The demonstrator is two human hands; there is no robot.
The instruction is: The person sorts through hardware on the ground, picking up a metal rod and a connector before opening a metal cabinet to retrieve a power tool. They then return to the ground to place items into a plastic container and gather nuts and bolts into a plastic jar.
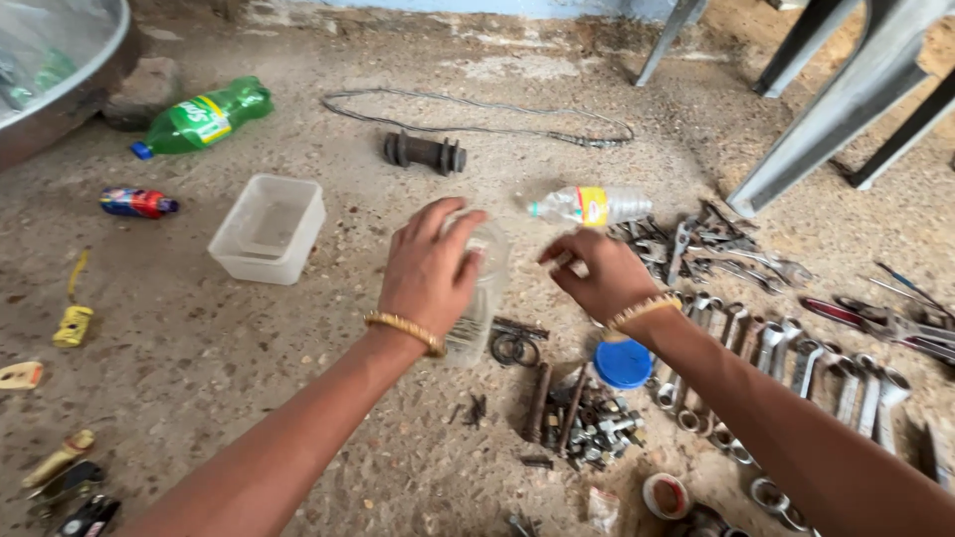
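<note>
My left hand (430,267) is wrapped around a clear plastic jar (482,298) held above the concrete floor. Small dark parts show through the jar's lower end. My right hand (597,273) hovers just right of the jar mouth, fingers pinched together; what is between them is too small to tell. Below the hands lie a blue lid (623,363), black rubber rings (514,346) and a pile of nuts and bolts (587,418).
A row of spanners (796,363) lies at right, with more tools (716,249) behind. A clear bottle (592,206), a white tub (269,229), a green bottle (204,117), a dark metal shaft (425,152) and a wire loop (477,124) lie beyond. Metal chair legs (846,99) stand top right.
</note>
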